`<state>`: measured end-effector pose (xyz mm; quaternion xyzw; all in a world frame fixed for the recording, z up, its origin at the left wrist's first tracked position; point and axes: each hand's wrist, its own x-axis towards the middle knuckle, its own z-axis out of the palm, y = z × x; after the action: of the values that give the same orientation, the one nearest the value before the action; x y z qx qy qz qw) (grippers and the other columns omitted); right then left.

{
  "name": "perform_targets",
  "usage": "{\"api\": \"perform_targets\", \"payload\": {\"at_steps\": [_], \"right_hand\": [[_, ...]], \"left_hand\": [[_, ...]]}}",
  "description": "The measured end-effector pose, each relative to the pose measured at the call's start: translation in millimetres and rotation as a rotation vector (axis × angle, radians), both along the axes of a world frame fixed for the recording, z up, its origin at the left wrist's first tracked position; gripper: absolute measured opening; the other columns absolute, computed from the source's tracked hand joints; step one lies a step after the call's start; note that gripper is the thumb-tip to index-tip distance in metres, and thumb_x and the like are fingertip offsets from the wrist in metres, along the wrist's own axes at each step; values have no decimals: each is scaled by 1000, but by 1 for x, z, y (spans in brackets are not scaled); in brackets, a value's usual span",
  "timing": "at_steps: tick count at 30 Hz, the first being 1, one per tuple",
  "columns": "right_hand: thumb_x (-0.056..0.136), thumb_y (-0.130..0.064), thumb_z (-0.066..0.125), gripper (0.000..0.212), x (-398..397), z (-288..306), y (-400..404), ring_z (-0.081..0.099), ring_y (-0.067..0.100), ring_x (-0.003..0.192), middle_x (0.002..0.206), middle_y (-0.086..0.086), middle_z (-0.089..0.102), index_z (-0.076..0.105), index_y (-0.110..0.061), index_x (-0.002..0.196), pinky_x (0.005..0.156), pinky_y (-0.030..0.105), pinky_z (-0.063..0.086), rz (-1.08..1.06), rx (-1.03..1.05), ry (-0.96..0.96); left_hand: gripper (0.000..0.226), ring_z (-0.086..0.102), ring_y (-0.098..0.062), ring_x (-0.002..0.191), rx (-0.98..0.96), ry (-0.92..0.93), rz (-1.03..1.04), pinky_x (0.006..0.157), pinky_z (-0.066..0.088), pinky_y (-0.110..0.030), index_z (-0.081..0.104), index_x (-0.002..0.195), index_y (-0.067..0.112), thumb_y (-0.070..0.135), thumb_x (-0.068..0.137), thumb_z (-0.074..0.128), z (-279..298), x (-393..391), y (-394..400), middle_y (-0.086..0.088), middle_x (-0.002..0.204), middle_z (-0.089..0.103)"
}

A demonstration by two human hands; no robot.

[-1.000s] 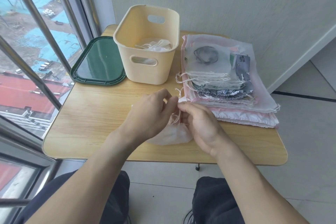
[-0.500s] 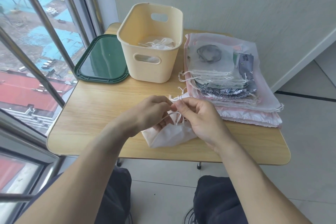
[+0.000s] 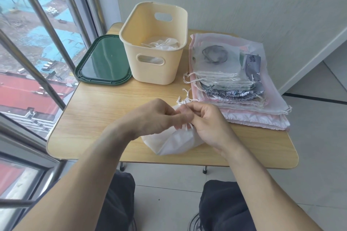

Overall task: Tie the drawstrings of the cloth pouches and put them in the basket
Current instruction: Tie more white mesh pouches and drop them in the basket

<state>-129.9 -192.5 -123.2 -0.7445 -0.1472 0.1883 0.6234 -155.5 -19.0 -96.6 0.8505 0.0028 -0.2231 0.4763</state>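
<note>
We had the white pouch (image 3: 174,142) lying on the near part of the wooden table (image 3: 105,118), its gathered mouth lifted between our two hands. Our left hand (image 3: 155,118) was curled, thumb and fingers pinching the drawstring (image 3: 181,101) at the neck, and our right hand (image 3: 208,124) was curled the same way, pinching cord and gathered cloth just beside the left, so that the two hands touched over the knot. We judged the pouch to be very light and quite limp: thin cloth that would sag and fold wherever we held it, not fragile, but with thin cord liable to slip through the fingers. The sensible hold, we thought, was at the cinched neck or on the cord ends, since the body gave nothing firm to grasp. The cream basket (image 3: 150,73) stood at the far side of the table, well apart from our hands, with at least one pale pouch already inside. To its right lay the stack of untied pouches (image 3: 234,84), flat, their cords trailing off the near-left edge. A dark green lid (image 3: 104,63) lay just beside the basket on the left. The table was small, smooth and level, set in a corner between a barred window (image 3: 37,43) and a pale wall (image 3: 244,2), above a tiled floor (image 3: 169,178).
</note>
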Motion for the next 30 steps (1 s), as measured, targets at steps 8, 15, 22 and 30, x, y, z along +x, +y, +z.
{"api": "perform_targets", "payload": {"at_steps": [8,15,22,30], "right_hand": [[101,-27,60,24,4,0,-3,65,13,75,89,18,76,77,-10,96,74,27,52,-56,43,11],[102,-23,59,24,3,-4,2,67,19,77,87,17,75,75,-7,97,72,30,53,-141,49,48],[101,-24,60,25,10,-7,2,62,19,83,91,10,74,79,-15,89,84,36,51,-236,83,135],[98,-17,63,26,15,-1,-1,57,23,87,87,8,74,83,-19,82,84,34,43,-279,134,280]], "left_hand": [[35,59,-16,82,-58,-52,19,65,30,-35,72,60,21,53,74,80,-4,1,1,10,49,38],[18,43,-3,45,195,-372,192,47,30,-16,69,74,20,35,76,79,-6,-2,-14,17,42,47],[12,36,-5,46,339,-782,145,52,32,-25,74,89,25,33,79,73,-12,-4,-22,15,47,35],[17,46,-19,46,359,-1039,75,39,42,-30,78,83,26,27,83,62,-14,-5,-28,10,57,41]]}}
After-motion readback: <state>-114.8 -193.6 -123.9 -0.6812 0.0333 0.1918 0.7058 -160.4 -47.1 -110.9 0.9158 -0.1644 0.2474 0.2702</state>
